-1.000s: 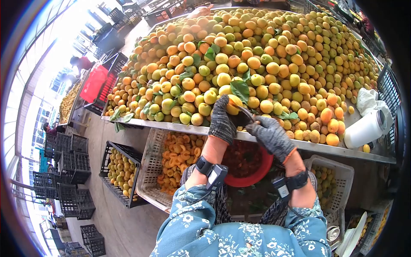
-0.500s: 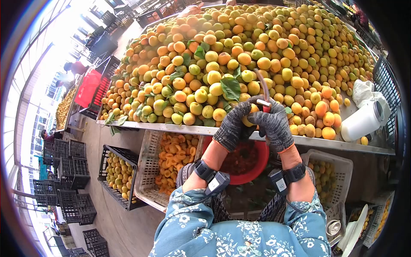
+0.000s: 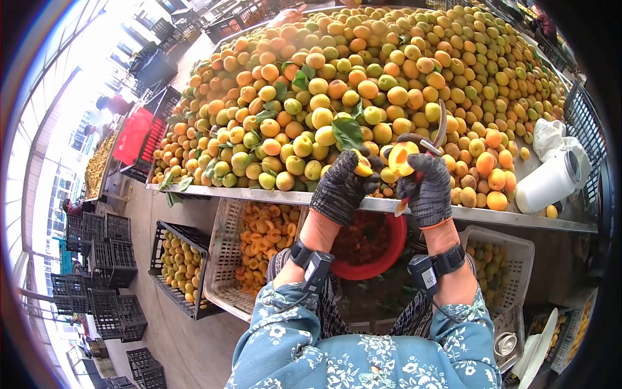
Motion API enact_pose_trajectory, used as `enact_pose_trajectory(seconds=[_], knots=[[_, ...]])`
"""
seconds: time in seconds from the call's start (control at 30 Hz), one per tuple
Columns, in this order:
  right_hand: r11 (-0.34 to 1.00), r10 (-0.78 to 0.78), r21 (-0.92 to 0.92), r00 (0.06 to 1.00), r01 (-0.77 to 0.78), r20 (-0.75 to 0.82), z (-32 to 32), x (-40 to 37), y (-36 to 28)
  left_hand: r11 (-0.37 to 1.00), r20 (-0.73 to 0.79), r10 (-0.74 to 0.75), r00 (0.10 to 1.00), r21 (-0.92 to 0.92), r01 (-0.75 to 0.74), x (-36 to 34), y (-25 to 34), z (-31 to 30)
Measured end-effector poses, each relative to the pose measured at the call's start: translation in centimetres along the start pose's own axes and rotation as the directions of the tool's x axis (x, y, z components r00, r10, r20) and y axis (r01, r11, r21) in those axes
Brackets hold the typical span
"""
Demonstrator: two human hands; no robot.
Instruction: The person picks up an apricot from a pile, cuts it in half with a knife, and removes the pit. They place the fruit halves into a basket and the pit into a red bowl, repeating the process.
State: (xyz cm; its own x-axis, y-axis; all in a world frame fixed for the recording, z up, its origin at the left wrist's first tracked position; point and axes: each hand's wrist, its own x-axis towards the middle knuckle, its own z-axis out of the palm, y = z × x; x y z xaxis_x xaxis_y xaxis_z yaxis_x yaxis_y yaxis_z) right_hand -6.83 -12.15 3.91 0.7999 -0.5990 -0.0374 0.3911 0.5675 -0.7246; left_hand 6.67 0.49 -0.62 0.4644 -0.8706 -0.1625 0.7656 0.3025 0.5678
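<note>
Both hands wear dark knitted gloves above the near edge of a table heaped with apricots (image 3: 291, 142). My left hand (image 3: 343, 185) is closed round one apricot half (image 3: 363, 165), whose orange cut side shows in part. In my right hand (image 3: 428, 185) are a curved knife (image 3: 442, 126) with a red handle and another apricot half (image 3: 402, 159), cut face up. The blade points up and away. A green leaf (image 3: 348, 133) lies on the pile just beyond my left hand.
Below the hands sits a red basin (image 3: 400, 240). Left of it are a white crate (image 3: 220, 259) of apricot halves and a black crate (image 3: 202, 236) of whole fruit. A pale crate (image 3: 521, 259) and white container (image 3: 547, 185) are at right. People stand at far left.
The single apricot between my hands is now two separate halves, one in each hand. My hands have moved apart, and the knife blade has swung to the right.
</note>
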Motion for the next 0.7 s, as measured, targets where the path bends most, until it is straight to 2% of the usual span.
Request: enact_pose_trajectory(seconds=[0.07, 0.1, 0.13, 0.17, 0.2, 0.23, 0.27, 0.33, 0.37, 0.4, 0.47, 0.5, 0.53, 0.6, 0.63, 0.67, 0.7], knots=[[0.987, -0.101, -0.128, 0.995, 0.098, -0.019, 0.9, -0.4, 0.4, 1.0, -0.02, 0.024, 1.0, -0.019, -0.025, 0.5, -0.3, 0.1], [0.949, -0.134, -0.284, 0.991, 0.137, 0.028, 1.8, -0.7, 0.5, 0.998, -0.039, 0.05, 0.998, -0.036, -0.052, 0.7, -0.4, 0.4], [0.884, -0.159, -0.431, 0.984, 0.177, 0.079, 2.5, -1.0, 0.6, 0.998, -0.038, 0.047, 0.998, -0.035, -0.048, 0.6, -0.3, 0.6], [0.723, -0.2, -0.633, 0.96, 0.278, 0.194, 2.5, -0.8, 1.2, 0.99, -0.018, -0.031, 0.999, -0.14, 0.028, 0.4, -0.2, 0.7], [0.636, -0.299, -0.624, 0.891, 0.454, 0.343, 2.6, -0.6, 2.1, 0.964, 0.009, -0.107, 0.994, -0.242, 0.106, 0.2, -0.1, 1.1], [0.723, -0.242, -0.579, 0.923, 0.377, 0.299, 2.7, -0.7, 2.5, 0.985, 0.098, 0.138, 0.986, 0.088, -0.146, -0.5, -0.9, 1.5], [0.799, -0.178, -0.525, 0.949, 0.293, 0.259, 2.7, -0.9, 2.8, 0.986, 0.097, 0.135, 0.986, 0.088, -0.143, -0.3, -0.9, 0.9], [0.919, -0.095, -0.373, 0.989, 0.129, 0.109, 3.0, -0.7, 1.3, 0.989, -0.003, -0.054, 0.999, -0.137, 0.054, -0.1, -0.2, 0.8], [0.902, -0.202, -0.372, 0.976, 0.219, 0.085, 2.3, -0.4, 0.7, 0.997, -0.149, 0.015, 0.989, -0.076, -0.027, -0.1, -0.9, 1.1], [0.943, -0.131, -0.306, 0.991, 0.127, 0.009, 1.2, -0.2, -0.1, 0.997, -0.149, 0.011, 0.989, -0.076, -0.022, -0.4, -0.8, 1.6], [0.984, -0.172, -0.042, 0.985, 0.172, 0.0, -0.6, 0.9, -0.4, 0.994, -0.021, -0.107, 0.994, -0.034, 0.106, -0.8, -0.5, 1.8], [0.979, -0.189, 0.072, 0.982, 0.19, -0.021, -0.8, 1.0, -0.7, 0.965, 0.13, -0.22, 0.967, -0.114, 0.235, -0.8, -0.3, 1.2], [0.961, -0.204, 0.183, 0.978, 0.208, -0.042, -1.0, 1.0, -0.9, 0.963, 0.132, -0.229, 0.964, -0.115, 0.245, -0.6, -0.7, 0.8], [0.958, -0.235, 0.161, 0.971, 0.238, -0.041, -1.7, 1.2, -1.2, 0.959, 0.286, -0.277, 0.917, 0.024, 0.282, -0.3, -1.2, 1.1], [0.949, -0.249, 0.185, 0.967, 0.255, -0.057, -1.8, 1.3, -1.4, 0.967, 0.139, -0.251, 0.958, -0.008, 0.255, -0.8, -1.8, 2.5], [0.939, -0.262, 0.21, 0.962, 0.272, -0.074, -1.9, 1.3, -1.5, 0.965, 0.14, -0.259, 0.956, -0.01, 0.263, -0.8, -2.6, 2.7], [0.936, -0.277, 0.206, 0.958, 0.286, -0.071, -2.0, 1.3, -1.6, 0.969, 0.053, -0.247, 0.968, -0.008, 0.247, -0.8, -3.3, 2.8]])
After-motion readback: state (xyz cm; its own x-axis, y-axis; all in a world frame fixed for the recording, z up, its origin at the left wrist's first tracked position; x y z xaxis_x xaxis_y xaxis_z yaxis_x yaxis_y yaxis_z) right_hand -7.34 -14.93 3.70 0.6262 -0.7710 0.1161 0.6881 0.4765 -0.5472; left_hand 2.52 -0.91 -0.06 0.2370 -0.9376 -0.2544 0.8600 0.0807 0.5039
